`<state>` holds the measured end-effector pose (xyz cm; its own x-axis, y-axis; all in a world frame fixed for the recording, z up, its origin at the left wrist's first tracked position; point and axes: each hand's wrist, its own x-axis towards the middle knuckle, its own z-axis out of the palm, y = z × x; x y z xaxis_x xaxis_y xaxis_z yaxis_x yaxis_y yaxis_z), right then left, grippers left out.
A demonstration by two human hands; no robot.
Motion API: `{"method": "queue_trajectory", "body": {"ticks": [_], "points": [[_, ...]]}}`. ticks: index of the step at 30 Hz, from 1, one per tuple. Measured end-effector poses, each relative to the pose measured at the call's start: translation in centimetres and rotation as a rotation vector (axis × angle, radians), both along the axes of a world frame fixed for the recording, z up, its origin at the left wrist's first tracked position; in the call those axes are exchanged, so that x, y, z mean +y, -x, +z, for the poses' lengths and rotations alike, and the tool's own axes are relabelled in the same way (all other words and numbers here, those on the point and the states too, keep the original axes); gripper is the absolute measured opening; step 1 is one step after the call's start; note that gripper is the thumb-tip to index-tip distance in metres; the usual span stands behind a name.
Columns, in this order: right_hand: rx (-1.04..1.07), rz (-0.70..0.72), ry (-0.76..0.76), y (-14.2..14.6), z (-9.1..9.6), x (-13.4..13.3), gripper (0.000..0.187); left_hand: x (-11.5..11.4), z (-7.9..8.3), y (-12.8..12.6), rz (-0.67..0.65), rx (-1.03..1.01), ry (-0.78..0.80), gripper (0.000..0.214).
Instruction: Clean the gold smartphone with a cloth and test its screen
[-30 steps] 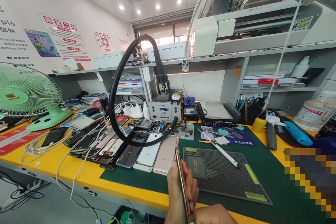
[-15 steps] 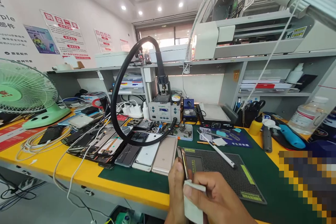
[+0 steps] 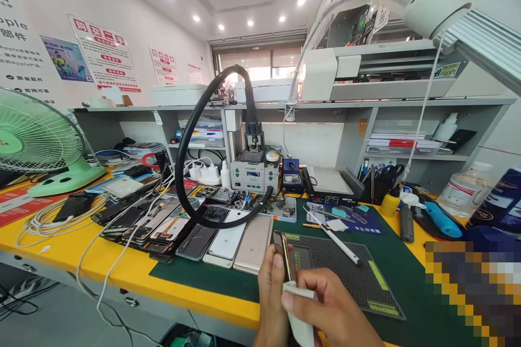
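Observation:
A phone [image 3: 288, 260] with a shiny gold edge is held on its side, its narrow edge facing up, at the lower middle of the view. My left hand [image 3: 270, 287] is closed around it, the thumb along its side. In my right hand [image 3: 325, 303] a white cloth [image 3: 300, 312] is pinched between thumb and fingers. The cloth is pressed against the near end of the phone's edge. That near end is hidden by the cloth and fingers.
Several phones [image 3: 226, 238] and screen parts lie left of my hands. Behind them a hot air station [image 3: 254, 178] carries a looping black hose [image 3: 183, 146]. A perforated mat [image 3: 354, 265] and a white pen-like tool [image 3: 337, 238] lie to the right. A green fan [image 3: 36, 143] stands far left.
The camera view has tilted slightly upward and shifted. My hands keep the same hold on the phone and the cloth, with little movement between them.

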<state>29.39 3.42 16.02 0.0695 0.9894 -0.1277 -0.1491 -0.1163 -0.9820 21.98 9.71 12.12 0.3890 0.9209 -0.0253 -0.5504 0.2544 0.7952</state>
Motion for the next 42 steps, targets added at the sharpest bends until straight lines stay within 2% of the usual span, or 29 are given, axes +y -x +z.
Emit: {"method": "queue_trajectory", "body": {"ticks": [4, 10, 14, 18, 23, 27, 32, 35, 42], "points": [[-0.096, -0.040, -0.010, 0.0, 0.1, -0.5, 0.050, 0.0, 1.1, -0.2, 0.009, -0.018, -0.135, 0.053], [-0.354, -0.070, -0.131, -0.5, 2.4, -0.3, 0.044, -0.6, 1.2, -0.3, 0.020, -0.067, -0.111, 0.045], [-0.361, -0.076, -0.178, -1.1, 3.6, 0.5, 0.043, -0.9, 1.2, -0.6, 0.052, -0.047, -0.078, 0.043], [-0.355, -0.083, -0.200, -1.6, 4.5, 1.6, 0.046, -0.9, 1.1, -0.7, 0.030, -0.014, -0.148, 0.041], [-0.251, -0.093, -0.200, -1.5, 5.1, 3.1, 0.057, -0.6, 0.5, -0.8, 0.051, -0.023, -0.168, 0.045], [-0.040, -0.115, -0.096, -1.2, 5.1, 3.6, 0.055, -0.1, -0.3, -0.8, 0.127, -0.029, -0.197, 0.048], [0.054, -0.134, -0.031, -0.6, 4.7, 3.3, 0.059, 0.3, -1.0, -0.9, 0.086, -0.004, -0.129, 0.044], [0.102, -0.132, -0.035, -0.4, 4.3, 2.9, 0.060, 0.1, -1.0, -1.1, 0.094, -0.027, -0.069, 0.043], [0.165, -0.100, -0.034, 0.1, 3.4, 2.2, 0.065, -0.4, -1.0, -1.3, 0.007, -0.064, 0.001, 0.044]]}}
